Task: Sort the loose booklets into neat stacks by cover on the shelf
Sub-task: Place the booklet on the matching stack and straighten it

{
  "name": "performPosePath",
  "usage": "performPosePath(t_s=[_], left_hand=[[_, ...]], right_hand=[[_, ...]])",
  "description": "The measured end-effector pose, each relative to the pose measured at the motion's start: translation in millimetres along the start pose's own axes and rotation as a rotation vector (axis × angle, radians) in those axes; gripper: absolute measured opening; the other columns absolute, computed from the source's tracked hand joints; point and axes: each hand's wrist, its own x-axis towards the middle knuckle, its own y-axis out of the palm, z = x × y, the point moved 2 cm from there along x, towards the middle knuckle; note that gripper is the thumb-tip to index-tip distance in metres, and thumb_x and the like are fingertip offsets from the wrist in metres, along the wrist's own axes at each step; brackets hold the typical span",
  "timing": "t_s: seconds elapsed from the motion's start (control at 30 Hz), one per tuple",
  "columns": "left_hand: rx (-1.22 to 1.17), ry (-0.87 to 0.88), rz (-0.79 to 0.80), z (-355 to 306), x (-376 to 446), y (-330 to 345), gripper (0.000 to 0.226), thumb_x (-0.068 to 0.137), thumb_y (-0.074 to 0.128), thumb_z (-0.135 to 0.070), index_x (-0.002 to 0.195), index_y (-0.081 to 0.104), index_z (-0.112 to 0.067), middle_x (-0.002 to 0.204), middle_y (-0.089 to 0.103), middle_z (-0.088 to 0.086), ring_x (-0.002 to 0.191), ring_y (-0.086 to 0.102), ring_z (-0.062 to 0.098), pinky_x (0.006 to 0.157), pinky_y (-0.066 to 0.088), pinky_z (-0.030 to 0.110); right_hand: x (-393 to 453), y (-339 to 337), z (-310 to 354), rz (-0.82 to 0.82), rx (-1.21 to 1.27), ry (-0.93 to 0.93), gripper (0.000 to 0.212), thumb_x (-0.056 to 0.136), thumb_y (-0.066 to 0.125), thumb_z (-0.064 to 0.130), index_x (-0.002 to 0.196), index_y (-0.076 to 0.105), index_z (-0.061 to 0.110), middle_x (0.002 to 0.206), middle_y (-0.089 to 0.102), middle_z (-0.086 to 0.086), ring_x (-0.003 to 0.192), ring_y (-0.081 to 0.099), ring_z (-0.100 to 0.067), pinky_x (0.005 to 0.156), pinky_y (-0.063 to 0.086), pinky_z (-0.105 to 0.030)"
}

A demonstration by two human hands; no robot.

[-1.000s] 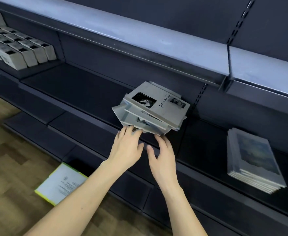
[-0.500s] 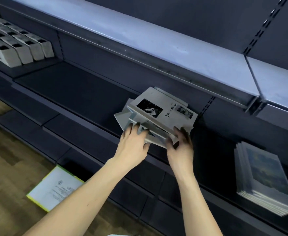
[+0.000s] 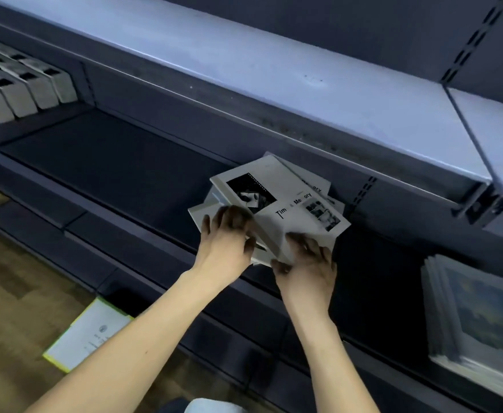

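the loose booklets (image 3: 286, 204) sit fanned by the shelf's (image 3: 110, 162) front edge, mid-length. left grip (image 3: 225, 236) curls round the pile's left side; right grip (image 3: 306, 263) pinches its near corner. an uneven squeeze could slide lower copies off the edge onto the floor (image 3: 12, 263).

loose booklets (image 3: 286, 189) — lower ones hidden | blue-cover stack (image 3: 479, 317) — cut by right edge
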Motion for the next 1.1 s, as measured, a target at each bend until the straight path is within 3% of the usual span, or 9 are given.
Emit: performPosePath(t_s=[0.13,0.23,0.33,0.4,0.63,0.73,0.9,0.97,1.1], left_hand=[[0.068,-0.021,0.049,11,18,1,0.056,0.1,0.03,-0.042,0.15,0.026,-0.02,0.155,0.024,0.006,0.145,0.019,0.029,0.119,0.014,0.05],[0.057,-0.01,0.109,19,29,0,0.06,0.1,0.032,-0.046,0.153,0.019,-0.021,0.158,0.018,0.008,0.145,0.018,0.031,0.119,0.015,0.05],[-0.005,0.032,0.121,23,30,-3,0.062,0.099,0.037,-0.047,0.153,0.017,-0.024,0.16,0.015,0.006,0.147,0.014,0.032,0.119,0.013,0.049],[-0.039,0.052,0.148,27,31,-4,0.063,0.099,0.039,-0.046,0.153,0.015,-0.026,0.161,0.011,0.004,0.148,0.009,0.032,0.12,0.011,0.049],[-0.053,0.131,0.174,28,32,-5,0.06,0.102,0.034,-0.039,0.155,0.01,-0.027,0.163,0.003,0.0,0.149,0.004,0.031,0.121,0.004,0.049],[-0.08,0.179,0.168,30,29,-4,0.06,0.101,0.036,-0.036,0.155,0.012,-0.027,0.163,0.007,-0.001,0.149,0.005,0.03,0.121,0.005,0.05],[-0.105,0.215,0.183,39,21,-5,0.061,0.1,0.038,-0.036,0.155,0.011,-0.029,0.163,0.004,-0.005,0.15,0.001,0.027,0.121,0.005,0.049],[-0.121,0.228,0.179,44,17,-5,0.062,0.099,0.039,-0.035,0.155,0.012,-0.029,0.163,0.005,-0.004,0.149,0.003,0.028,0.121,0.006,0.05],[-0.091,0.257,0.166,45,13,-4,0.062,0.098,0.042,-0.036,0.154,0.016,-0.028,0.163,0.007,-0.001,0.149,0.0,0.029,0.12,0.003,0.053]], right_hand=[[-2,-5,19,-0.05,0.118,-0.012,0.047,0.072,0.074,0.056,0.111,0.073,0.028,0.114,0.068,0.004,0.104,0.06,-0.026,0.085,0.047,-0.037],[1,-5,19,-0.051,0.35,0.064,0.053,0.078,0.058,0.062,0.113,0.072,0.025,0.117,0.069,0.004,0.114,0.06,-0.025,0.096,0.047,-0.042],[11,-3,-3,0.047,0.221,0.273,0.077,0.083,0.06,0.065,0.148,0.044,0.027,0.158,0.036,-0.005,0.146,0.027,-0.03,0.119,0.025,-0.046],[14,-4,-15,0.188,0.263,0.416,0.095,0.083,0.062,0.065,0.158,0.022,0.023,0.165,0.018,-0.007,0.151,0.012,-0.03,0.121,0.017,-0.045],[-19,-5,-3,0.085,0.257,0.621,0.105,0.075,0.065,0.073,0.153,0.03,0.011,0.148,0.043,-0.013,0.139,0.035,-0.033,0.106,0.039,-0.04],[-27,-11,3,0.078,0.365,0.678,0.084,0.075,0.071,0.067,0.133,0.049,0.01,0.123,0.06,-0.005,0.119,0.055,-0.026,0.082,0.044,-0.03],[-41,-21,14,0.089,0.547,0.794,0.046,0.094,0.061,0.04,0.122,0.047,0.005,0.095,0.07,-0.011,0.064,0.072,-0.026,0.054,0.055,-0.031],[-49,-24,21,0.099,0.631,0.822,0.027,0.1,0.052,0.024,0.117,0.046,0.004,0.094,0.068,-0.015,0.046,0.067,-0.022,0.04,0.047,-0.025],[-61,-31,33,0.045,0.73,0.833,0.016,0.1,0.047,0.02,0.115,0.049,0.013,0.112,0.062,-0.003,0.045,0.064,-0.022,0.041,0.04,-0.022]])
